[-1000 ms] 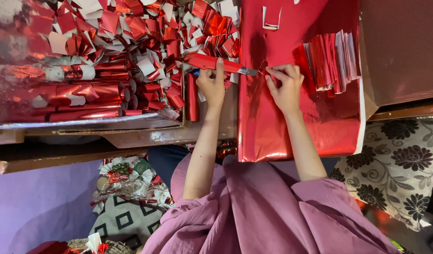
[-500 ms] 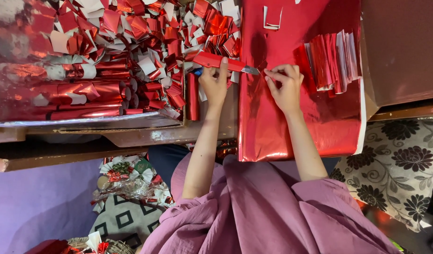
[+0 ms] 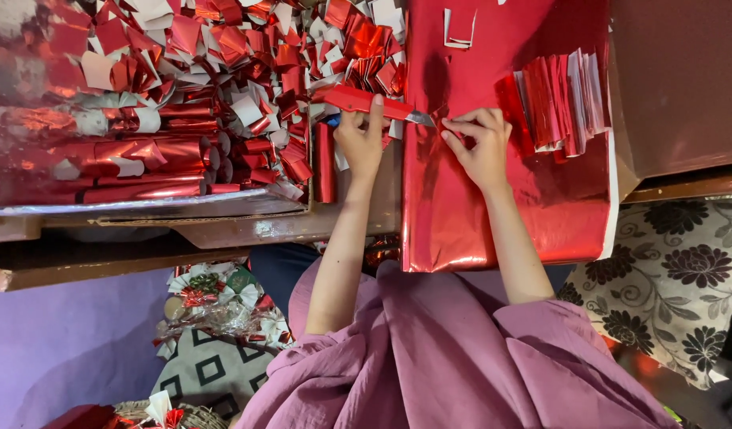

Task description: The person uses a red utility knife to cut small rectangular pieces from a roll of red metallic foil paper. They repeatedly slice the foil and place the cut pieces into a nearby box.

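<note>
- My left hand (image 3: 359, 139) is closed around a red-handled knife (image 3: 366, 102); its blade tip rests on the red foil sheet (image 3: 501, 206), near that sheet's left edge.
- My right hand (image 3: 481, 147) pinches the foil just beside the blade, fingers curled down, thumb and forefinger nipping a small fold.
- The sheet lies flat on the tabletop (image 3: 247, 230) and hangs over its near edge toward my lap.
- A stack of cut strips (image 3: 560, 103) sits on the sheet's far right part, well apart from the blade.
- A heap of foil scraps (image 3: 223, 63) and rolled pieces fills a tray (image 3: 143, 208) along the tabletop's left side.
- I judge this as the cutting step: blade set, foil held taut at the cut.
- The next move calls for keeping my pinch firm and clear of the edge, and drawing the blade straight so the foil does not tear or bunch.
</note>
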